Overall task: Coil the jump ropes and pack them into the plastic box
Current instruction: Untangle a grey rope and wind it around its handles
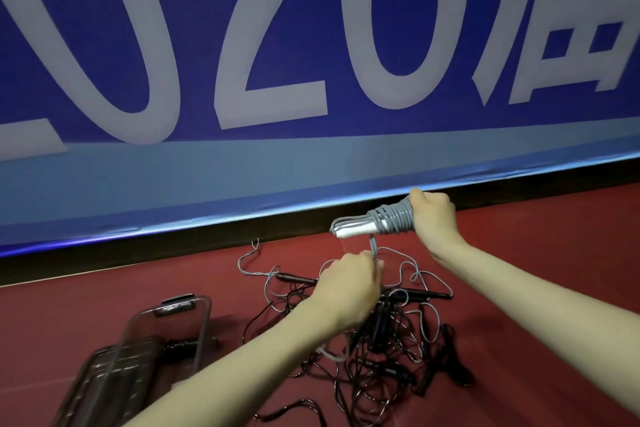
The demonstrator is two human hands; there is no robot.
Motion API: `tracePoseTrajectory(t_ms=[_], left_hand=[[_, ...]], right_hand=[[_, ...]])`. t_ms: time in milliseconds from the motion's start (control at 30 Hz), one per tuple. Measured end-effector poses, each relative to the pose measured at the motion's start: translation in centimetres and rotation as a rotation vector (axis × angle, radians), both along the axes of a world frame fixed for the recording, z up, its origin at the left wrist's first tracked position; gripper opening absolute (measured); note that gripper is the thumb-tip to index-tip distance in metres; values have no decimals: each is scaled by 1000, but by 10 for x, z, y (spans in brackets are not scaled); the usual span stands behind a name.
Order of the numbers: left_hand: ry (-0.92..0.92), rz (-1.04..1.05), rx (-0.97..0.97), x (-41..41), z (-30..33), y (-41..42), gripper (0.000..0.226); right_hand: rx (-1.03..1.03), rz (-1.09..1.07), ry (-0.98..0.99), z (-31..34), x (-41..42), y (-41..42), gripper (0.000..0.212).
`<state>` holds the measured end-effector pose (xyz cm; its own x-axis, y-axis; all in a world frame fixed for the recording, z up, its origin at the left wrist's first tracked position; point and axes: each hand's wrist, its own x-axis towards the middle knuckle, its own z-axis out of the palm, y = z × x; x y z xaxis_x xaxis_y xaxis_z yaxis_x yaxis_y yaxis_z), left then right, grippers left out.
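While the grey rope is being wound, the following points apply.

Step in hand: winding the free tail of the grey jump rope (388, 220) around its own bundle; judged near the end of this rope, since most of its length already sits in tight turns.

Right hand (433, 215): fingers curled round the far end of the bundle, clamping the turns; the white handle end (353, 231) projects away from the grip, toward the left hand.

Left hand (349, 282): below and just left of the bundle, fingers closed on the loose grey strand (373, 246) that rises from the fist to the bundle.

Technique: keep the strand taut between the two grips; lay each new turn touching the last one; finish by tucking the tail under a turn so the coil does not spring open.

Arm pose: both forearms extended forward, right wrist raised above the left; the bundle is held clear of the floor.

Hazard: the pile of loose ropes (381, 333) lies directly below the left hand; a loop of it may lift with the strand.

Plastic box (204, 322): on the red floor (554, 253), well to the left of both grips, lid (114, 378) beside it, one dark coil (180, 348) appearing to lie inside.

Backdrop: a blue banner (311, 45) hangs beyond the hands.
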<state>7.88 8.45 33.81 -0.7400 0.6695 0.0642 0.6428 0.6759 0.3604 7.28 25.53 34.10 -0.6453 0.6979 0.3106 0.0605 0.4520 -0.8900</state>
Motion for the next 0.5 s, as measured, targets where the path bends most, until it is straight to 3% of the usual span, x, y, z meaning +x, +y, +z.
tracePoseTrajectory(t_ms=[133,300,400,500], left_hand=[[329,-130,-176,-3,8,3,23],[502,-174,-93,-22,24,-6,32],[388,-140,57,-34,27,-14,39],[142,-73,258,-44,26,-21,36]], right_hand=[[385,23,-39,-4,6,1,53],[504,113,-110,-8,6,6,47],[433,299,-76,-11,6,7,48],[89,446,-10,-9,7,8,50]])
